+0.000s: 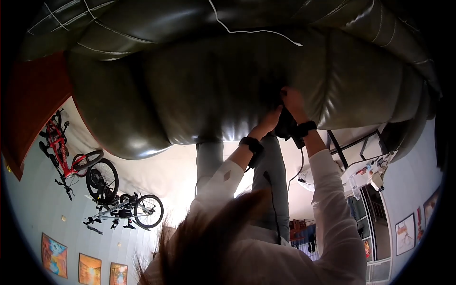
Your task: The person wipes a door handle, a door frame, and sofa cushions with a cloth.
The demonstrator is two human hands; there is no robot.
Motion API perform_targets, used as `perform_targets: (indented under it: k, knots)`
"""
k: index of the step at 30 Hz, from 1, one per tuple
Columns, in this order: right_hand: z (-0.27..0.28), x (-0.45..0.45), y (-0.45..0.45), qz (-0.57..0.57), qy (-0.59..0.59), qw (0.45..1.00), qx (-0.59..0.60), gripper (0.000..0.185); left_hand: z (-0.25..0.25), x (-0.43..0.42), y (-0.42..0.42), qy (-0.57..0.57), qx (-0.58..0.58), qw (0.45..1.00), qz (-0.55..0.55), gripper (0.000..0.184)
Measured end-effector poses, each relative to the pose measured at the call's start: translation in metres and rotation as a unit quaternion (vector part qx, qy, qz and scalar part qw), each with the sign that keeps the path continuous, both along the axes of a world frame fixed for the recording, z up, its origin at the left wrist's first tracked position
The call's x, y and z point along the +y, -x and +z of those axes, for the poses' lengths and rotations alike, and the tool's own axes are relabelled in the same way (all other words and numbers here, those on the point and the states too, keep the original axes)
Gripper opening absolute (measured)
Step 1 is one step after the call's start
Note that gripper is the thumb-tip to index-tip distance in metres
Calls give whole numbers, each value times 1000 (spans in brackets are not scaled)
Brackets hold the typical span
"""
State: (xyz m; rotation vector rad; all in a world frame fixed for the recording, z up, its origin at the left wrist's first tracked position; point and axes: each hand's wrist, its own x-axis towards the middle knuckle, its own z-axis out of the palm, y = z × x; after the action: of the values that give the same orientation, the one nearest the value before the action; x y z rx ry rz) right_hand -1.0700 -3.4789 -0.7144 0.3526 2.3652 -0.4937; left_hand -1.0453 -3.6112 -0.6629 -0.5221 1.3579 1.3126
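Note:
Both arms, in white sleeves with black wrist bands, reach up to the dark leather sofa (pixel 190 95). My left hand (pixel 270 120) has its fingers closed beside a black object (pixel 286 124) whose shape is lost in shadow. Close to it and a little higher, my right hand (pixel 292 101) is curled, with its fingertips at the dark sofa surface. What the fingers grip is too dark to make out. A black cable (pixel 301 164) hangs from near the right wrist.
The room appears upside down. A white cable (pixel 247 32) lies on the sofa. My legs (pixel 270 185) show between the arms. A red bicycle (pixel 61 154) and a grey one (pixel 121 209) stand left. A cluttered white table (pixel 363 171) is right; framed pictures (pixel 90 268) hang lower left.

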Motion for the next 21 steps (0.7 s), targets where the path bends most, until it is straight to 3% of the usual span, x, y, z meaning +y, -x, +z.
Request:
perform_targets:
  k: [2,4,6,10,12,14,16,18,21]
  knots:
    - [5,12,20,6,-36,999,27,21,-35,14,-4,11,104,994,-18,55]
    - [7,23,44,2,-47,997,65,21,-126,42,-34,40,195,980,-20,55]
    - [2,26,67,-11,-31,992,118,21,-89,40,14,35,275,960,-31,56]
    - [10,19,71,-5,-34,999,39,21,-66,43,20,48,373,919,120,57]
    - [29,15,52,25,-49,997,-45,21,-51,35,12,6,162,986,27,52]
    - [23,22,26,42,-23,998,-50,21,-31,24,-5,-33,-61,995,-67,54]
    - [7,33,9,43,-8,998,-35,21,-22,29,-13,-26,-49,995,-79,53]
    - [-6,49,2,29,-8,1000,-4,21,-28,42,-4,-8,33,996,-77,53]
    - [13,64,41,97,-83,991,26,22,-51,67,23,22,158,984,-75,53]
